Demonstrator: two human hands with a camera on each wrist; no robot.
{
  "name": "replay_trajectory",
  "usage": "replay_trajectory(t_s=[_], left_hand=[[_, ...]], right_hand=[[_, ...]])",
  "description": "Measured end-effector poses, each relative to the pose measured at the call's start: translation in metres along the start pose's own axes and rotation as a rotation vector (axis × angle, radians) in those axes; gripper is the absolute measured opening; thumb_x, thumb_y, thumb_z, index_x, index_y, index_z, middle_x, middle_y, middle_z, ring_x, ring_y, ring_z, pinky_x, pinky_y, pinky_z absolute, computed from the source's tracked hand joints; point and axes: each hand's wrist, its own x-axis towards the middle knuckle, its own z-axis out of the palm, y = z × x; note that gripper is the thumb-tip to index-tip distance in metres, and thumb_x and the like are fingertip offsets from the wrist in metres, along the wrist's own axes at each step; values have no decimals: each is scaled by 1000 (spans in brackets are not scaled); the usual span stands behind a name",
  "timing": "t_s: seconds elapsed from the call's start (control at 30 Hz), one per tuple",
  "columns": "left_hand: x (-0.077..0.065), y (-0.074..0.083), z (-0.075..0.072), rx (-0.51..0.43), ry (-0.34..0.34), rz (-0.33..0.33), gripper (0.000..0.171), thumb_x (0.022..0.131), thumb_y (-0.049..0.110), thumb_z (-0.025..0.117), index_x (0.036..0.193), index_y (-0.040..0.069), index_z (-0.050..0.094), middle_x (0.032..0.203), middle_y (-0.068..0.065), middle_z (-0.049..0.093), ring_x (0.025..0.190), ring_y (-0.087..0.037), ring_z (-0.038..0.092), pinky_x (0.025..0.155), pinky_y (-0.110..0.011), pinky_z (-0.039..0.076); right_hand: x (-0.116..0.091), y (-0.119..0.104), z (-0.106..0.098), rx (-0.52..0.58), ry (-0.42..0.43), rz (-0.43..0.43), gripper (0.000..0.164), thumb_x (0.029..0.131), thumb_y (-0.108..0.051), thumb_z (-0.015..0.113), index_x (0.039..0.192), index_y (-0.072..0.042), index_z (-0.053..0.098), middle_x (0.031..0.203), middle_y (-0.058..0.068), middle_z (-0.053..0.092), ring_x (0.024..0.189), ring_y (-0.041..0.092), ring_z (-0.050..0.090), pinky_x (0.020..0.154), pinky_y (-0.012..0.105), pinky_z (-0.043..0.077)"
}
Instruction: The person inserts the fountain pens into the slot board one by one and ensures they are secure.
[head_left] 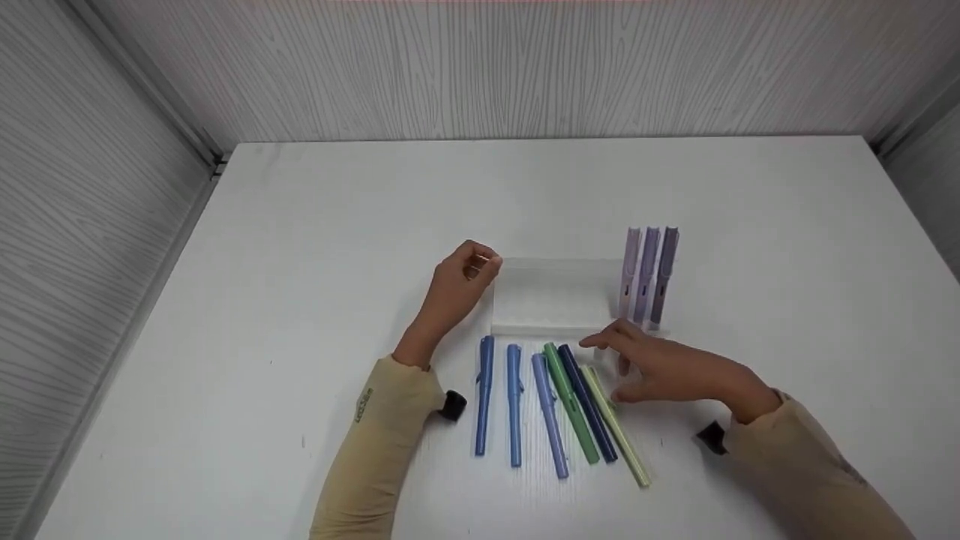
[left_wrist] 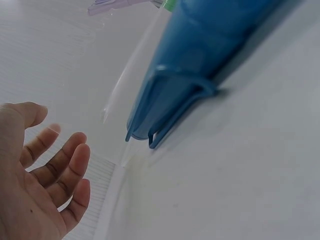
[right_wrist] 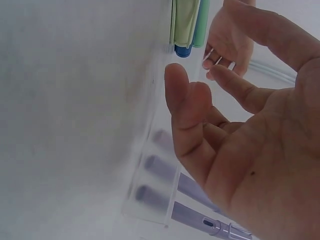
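A clear pen stand [head_left: 555, 331] stands mid-table, with three purple pens [head_left: 645, 274] upright at its right end. My left hand [head_left: 459, 281] pinches the stand's upper left corner between thumb and fingers. Below the stand my right hand [head_left: 667, 367] hovers with fingers loosely bent and nothing in them, beside the yellow-green pen [head_left: 619, 431]. To that pen's left lie a dark navy pen [head_left: 589, 405], a green pen [head_left: 571, 405] and a periwinkle pen [head_left: 550, 416]. A dark blue pen [left_wrist: 200, 55] looms large in the left wrist view.
A lighter blue pen [head_left: 514, 405] lies between the dark blue and periwinkle ones. Grey wood-grain panels [head_left: 525, 67] wall in the white table [head_left: 337, 210] at the back and sides. Black wrist mounts [head_left: 452, 406] stick out from both sleeves.
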Motion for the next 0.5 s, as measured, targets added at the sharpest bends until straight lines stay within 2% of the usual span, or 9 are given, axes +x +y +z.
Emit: replay_trajectory(t_s=[0.27,0.5], left_hand=[[0,1,0,1,-4,4,24,97,33,58,108,12,60,100,-7,67,87,-17,62,76,-28,48],[0,0,1,8,7,1,24,96,33,58,108,12,61,100,-7,67,87,-17,61,77,-29,48]], right_hand=[[1,-3,1,-5,-42,7,63,85,-15,71,142,-16,41,123,3,43,93,13,48,76,25,46],[4,-4,3,-8,-68,50,60,83,-11,70,138,-19,47,117,3,44,87,13,45,70,24,41]])
